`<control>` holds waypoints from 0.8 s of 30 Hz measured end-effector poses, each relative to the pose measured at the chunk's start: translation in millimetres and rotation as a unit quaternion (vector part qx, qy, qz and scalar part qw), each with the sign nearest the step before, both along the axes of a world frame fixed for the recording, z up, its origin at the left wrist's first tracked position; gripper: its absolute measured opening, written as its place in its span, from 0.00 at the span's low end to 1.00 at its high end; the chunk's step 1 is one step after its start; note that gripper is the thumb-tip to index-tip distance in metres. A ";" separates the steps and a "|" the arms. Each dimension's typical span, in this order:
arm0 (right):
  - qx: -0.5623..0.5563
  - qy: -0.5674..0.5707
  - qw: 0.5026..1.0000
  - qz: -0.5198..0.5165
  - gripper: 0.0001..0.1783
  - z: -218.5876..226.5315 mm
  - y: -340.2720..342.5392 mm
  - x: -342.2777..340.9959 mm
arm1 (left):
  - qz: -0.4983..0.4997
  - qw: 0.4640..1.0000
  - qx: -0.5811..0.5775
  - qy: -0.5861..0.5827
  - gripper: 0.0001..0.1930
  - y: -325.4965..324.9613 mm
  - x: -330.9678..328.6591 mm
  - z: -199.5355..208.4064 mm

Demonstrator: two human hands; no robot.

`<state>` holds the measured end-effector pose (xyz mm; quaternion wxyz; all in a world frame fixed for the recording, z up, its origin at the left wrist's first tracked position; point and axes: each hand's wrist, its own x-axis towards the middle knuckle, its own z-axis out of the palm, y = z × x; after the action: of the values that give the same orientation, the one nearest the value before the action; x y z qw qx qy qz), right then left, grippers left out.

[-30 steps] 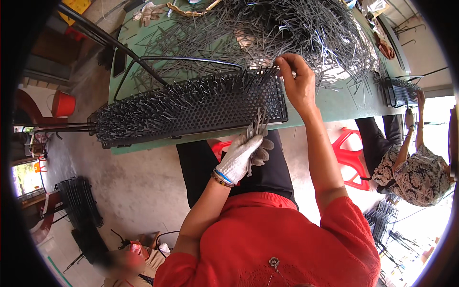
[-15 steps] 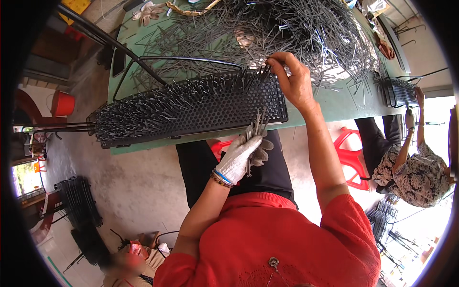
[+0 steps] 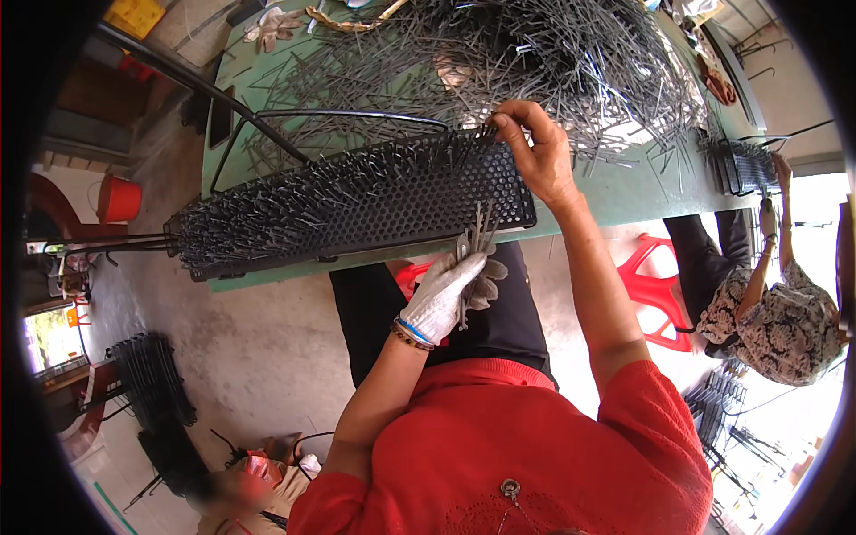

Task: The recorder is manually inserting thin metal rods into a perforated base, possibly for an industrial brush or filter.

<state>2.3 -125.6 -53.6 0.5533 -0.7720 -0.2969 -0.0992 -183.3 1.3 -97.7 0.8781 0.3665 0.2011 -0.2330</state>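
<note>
A long black rack with a perforated top lies along the near edge of the green table. Thin dark metal rods stand in its holes, dense at the left and along the far side; bare holes show at the right and near side. My left hand, in a whitish glove, is closed around a small bundle of grey metal rods just below the rack. My bare right hand is over the rack's far right corner, thumb and forefinger pinched at a rod end there; the fingertips partly hide it.
A large heap of loose rods covers the far part of the green table. A black bar frame rises at the rack's left. At the right, another person handles a similar rack. A red stool stands under the table edge.
My right hand has shifted slightly left and toward the rack's far edge. My left hand keeps its hold on the rods with almost no movement.
</note>
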 end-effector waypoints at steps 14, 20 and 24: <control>-0.063 -0.119 0.991 -0.016 0.06 -13.4 0.4 -5.1 | 0.002 1.000 0.001 0.003 0.12 0.5 0.5 1.0; -0.095 -0.135 0.986 -0.016 0.07 -14.2 0.4 -5.5 | 0.010 1.000 -0.025 -0.003 0.12 0.7 -0.2 -2.6; -0.074 -0.128 0.989 -0.030 0.08 -11.6 0.9 -8.2 | 0.007 1.000 -0.012 0.009 0.12 0.6 -0.6 1.3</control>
<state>-5.8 -124.8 -65.2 0.4492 -0.8000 -0.3486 -0.1913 -183.9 1.9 -96.4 0.8822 0.3520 0.2086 -0.2329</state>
